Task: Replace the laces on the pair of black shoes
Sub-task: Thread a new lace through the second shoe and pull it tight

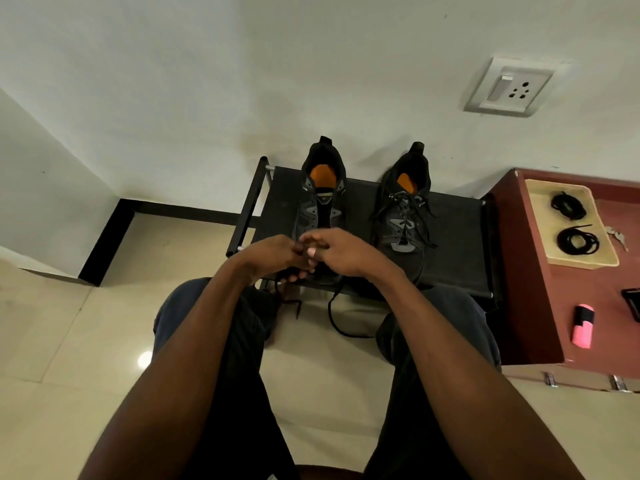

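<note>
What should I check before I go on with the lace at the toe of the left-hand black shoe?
1. Upper eyelets of the unlaced black shoe with orange insole empty: ok.
2. Both hands at its toe: ok, left hand and right hand meet there.
3. Lace gripped: cannot tell, fingers hide it.
4. Loose black lace hanging toward the floor, untangled: cannot tell.
5. Two coiled black laces ready on the beige tray: ok.
6. Second black shoe on the black fabric rack unlaced: not ok, still laced.
</note>
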The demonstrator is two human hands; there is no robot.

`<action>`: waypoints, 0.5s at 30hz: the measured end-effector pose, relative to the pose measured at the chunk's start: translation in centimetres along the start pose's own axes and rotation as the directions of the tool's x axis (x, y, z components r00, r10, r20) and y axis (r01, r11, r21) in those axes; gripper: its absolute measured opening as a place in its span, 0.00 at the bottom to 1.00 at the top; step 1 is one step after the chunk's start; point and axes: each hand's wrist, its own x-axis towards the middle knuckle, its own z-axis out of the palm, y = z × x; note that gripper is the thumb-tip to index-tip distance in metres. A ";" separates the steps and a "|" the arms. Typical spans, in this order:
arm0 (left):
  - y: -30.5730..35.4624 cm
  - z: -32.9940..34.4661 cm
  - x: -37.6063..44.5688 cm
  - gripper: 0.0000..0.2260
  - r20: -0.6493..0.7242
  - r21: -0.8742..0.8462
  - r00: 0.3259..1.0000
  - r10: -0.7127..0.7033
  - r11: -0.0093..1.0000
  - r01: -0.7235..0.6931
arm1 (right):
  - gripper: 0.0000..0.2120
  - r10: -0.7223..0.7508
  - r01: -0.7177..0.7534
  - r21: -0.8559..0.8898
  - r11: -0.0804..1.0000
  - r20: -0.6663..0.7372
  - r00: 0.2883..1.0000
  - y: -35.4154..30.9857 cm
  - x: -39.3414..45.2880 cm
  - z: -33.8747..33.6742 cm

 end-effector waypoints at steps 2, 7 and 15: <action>0.0 -0.4 -0.2 0.08 -0.014 -0.059 0.999 0.030 0.998 -0.031 | 0.11 0.018 -0.018 -0.007 1.000 0.029 0.999 -0.1 -0.2 0.3; 0.0 -1.1 -0.2 0.08 -0.085 -0.088 0.995 0.049 0.995 -0.056 | 0.08 0.065 -0.071 -0.053 0.996 -0.098 0.993 0.9 -0.5 -1.5; -0.2 -1.9 0.4 0.06 -0.373 -0.062 0.927 0.045 0.995 -0.074 | 0.14 0.276 -0.529 -0.216 0.821 -0.661 0.698 3.9 -0.2 -3.1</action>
